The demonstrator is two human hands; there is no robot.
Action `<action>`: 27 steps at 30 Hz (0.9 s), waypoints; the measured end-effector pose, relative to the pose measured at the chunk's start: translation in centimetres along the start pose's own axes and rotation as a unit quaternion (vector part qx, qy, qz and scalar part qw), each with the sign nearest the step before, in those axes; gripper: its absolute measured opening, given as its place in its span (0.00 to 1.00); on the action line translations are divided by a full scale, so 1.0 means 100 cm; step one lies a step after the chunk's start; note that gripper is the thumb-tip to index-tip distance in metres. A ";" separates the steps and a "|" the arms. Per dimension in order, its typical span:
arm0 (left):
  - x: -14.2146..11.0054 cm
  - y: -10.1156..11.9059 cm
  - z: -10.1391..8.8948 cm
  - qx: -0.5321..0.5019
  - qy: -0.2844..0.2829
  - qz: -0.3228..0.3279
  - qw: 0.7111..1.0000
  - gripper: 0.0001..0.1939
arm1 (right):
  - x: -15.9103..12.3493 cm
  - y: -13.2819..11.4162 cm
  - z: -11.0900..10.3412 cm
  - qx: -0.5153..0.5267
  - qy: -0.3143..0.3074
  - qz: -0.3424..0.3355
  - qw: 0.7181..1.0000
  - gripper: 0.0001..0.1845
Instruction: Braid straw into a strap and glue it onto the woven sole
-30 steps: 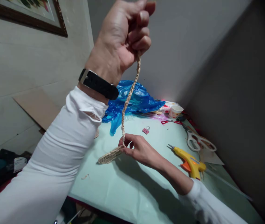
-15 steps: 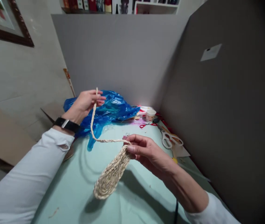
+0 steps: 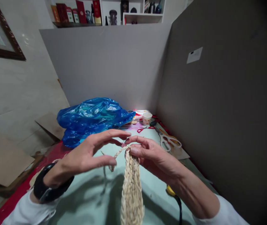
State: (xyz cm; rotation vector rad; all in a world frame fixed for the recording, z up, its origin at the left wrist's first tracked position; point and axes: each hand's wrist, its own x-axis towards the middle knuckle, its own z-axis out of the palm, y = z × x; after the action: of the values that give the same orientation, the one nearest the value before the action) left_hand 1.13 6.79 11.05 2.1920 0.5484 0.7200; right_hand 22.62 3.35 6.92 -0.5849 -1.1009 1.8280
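Note:
A coiled, braided straw piece [image 3: 132,193] hangs down above the table, its narrow top end pinched between the thumb and fingers of my right hand [image 3: 153,157]. From that same top end a loose straw braid [image 3: 120,152] runs out to the left and droops. My left hand [image 3: 88,153], with a black watch on its wrist, curves over this braid, thumb and fingers spread apart. Its fingertips are close to those of my right hand; whether they touch I cannot tell.
A blue plastic bag [image 3: 95,115] lies at the back left of the pale green table [image 3: 81,197]. White-handled scissors [image 3: 169,140], red-handled scissors [image 3: 145,128] and a paper cup [image 3: 146,118] sit toward the back right. Grey panels [image 3: 105,65] stand behind and to the right.
My left hand has come down and right, from holding the braid's raised end to hovering open beside my right hand. The braid has slackened, and the straw piece now hangs straighter and nearer.

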 end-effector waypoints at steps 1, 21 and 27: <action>-0.002 0.007 0.005 0.038 -0.023 0.033 0.998 0.28 | 0.000 0.000 0.001 0.004 -0.012 -0.011 1.000 0.18; -0.013 0.015 0.051 0.150 0.096 0.005 0.984 0.12 | -0.002 0.011 -0.008 -0.017 -0.086 0.025 0.996 0.31; -0.012 0.001 0.058 0.239 0.163 -0.031 0.957 0.09 | -0.017 0.003 -0.020 -0.148 -0.053 0.045 0.987 0.31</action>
State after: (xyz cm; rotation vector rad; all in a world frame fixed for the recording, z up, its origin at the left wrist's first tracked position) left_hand 3.97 3.02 7.52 2.4925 1.0468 1.0065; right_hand 24.83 2.70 5.64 -0.7253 -1.4537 1.8011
